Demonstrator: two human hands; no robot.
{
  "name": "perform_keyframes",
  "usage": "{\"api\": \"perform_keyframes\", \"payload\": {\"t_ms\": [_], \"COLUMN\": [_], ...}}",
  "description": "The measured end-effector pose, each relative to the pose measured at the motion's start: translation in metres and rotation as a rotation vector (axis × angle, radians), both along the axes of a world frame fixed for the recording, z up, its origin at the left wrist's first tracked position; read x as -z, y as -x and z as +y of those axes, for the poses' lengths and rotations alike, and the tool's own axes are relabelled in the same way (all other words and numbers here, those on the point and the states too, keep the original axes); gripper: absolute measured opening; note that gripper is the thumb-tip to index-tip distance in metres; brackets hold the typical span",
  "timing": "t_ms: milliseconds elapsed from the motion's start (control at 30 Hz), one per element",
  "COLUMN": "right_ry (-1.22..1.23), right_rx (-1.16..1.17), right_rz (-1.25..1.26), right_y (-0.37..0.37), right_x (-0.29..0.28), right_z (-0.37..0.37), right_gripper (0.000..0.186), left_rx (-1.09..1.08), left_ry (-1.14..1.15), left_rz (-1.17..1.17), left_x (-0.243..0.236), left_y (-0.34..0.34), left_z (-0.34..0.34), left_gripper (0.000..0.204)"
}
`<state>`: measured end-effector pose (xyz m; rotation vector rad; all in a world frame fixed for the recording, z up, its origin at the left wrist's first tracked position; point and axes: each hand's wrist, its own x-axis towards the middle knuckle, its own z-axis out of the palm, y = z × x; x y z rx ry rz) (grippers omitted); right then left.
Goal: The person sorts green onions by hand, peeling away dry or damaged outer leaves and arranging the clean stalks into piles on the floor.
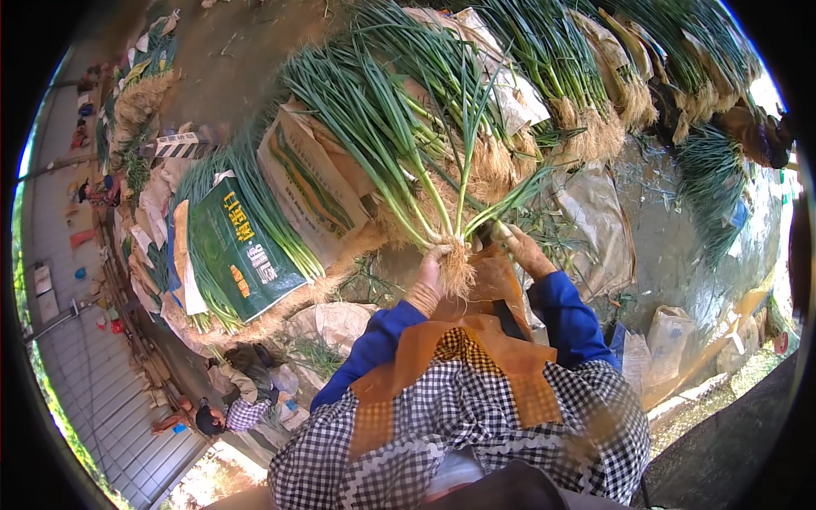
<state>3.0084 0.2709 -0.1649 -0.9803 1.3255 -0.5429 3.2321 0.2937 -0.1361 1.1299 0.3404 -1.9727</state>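
My left hand [429, 274] is closed round the base of a small bunch of scallions [435, 197], just above their pale, stringy roots [456, 270]. The white stalks fan out, and their long green leaves point away from me. To the right, my right hand [520, 248] has its fingers closed at a scallion leaf [518, 194] that bends off to the right. Its fingertips are partly hidden. Both hands are over the orange-brown apron [489, 280] on my lap.
Scallion bundles [544, 59], partly wrapped in sacking, line the far side. At left lie more scallions under a green printed sack [242, 246] and a beige sack [310, 183]. A crumpled sheet [595, 225] lies to the right, near a pale container [667, 340]. Another person [242, 408] is at lower left.
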Motion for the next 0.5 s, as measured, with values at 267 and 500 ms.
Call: {"api": "perform_keyframes", "payload": {"t_ms": [267,500], "right_ry": [0.068,0.983], "right_rx": [-0.015,-0.429], "right_rz": [-0.600,0.584], "right_y": [-0.086,-0.090], "right_x": [-0.070,-0.037], "right_z": [-0.049,-0.051], "right_gripper": [0.058,0.015], "left_rx": [-0.159,0.108], "left_ry": [0.248,0.067], "left_rz": [0.456,0.054], "left_x": [-0.043,-0.037], "left_y": [-0.015,-0.018], "left_z": [-0.011,-0.011], "left_gripper": [0.031,0.019]}}
